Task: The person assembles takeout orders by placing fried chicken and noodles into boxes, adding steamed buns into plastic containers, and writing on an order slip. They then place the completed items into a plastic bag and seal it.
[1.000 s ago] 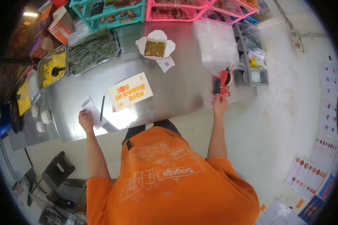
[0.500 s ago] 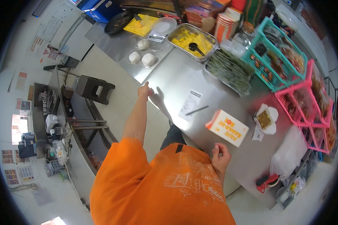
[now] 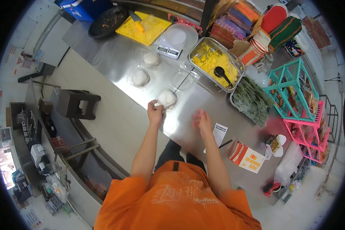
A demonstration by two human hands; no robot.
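My left hand (image 3: 155,112) is at the table's front edge, its fingers closed at the rim of a clear plastic container with a white rounded mound (image 3: 167,98) in it. Two more white mounds in clear plastic, one on the left (image 3: 140,77) and one farther back (image 3: 151,59), stand beyond it. To the right, my right hand (image 3: 203,122) is raised over the steel table (image 3: 191,132); motion smears its fingers, and no held thing can be made out. Close to that hand lie a paper slip (image 3: 219,134) and a dark pen (image 3: 225,143).
A steel tray (image 3: 239,78) of yellow food with a black spoon (image 3: 220,73) stands behind, near a kitchen scale (image 3: 168,51), a yellow board (image 3: 142,29) and a black pan (image 3: 108,22). Right are bagged green leaves (image 3: 251,101), a printed carton (image 3: 253,159), and teal (image 3: 291,94) and pink baskets (image 3: 291,124).
My left hand has moved up to the nearest white mound. My right hand has risen from beside my body to over the table. The view has shifted left along the table.
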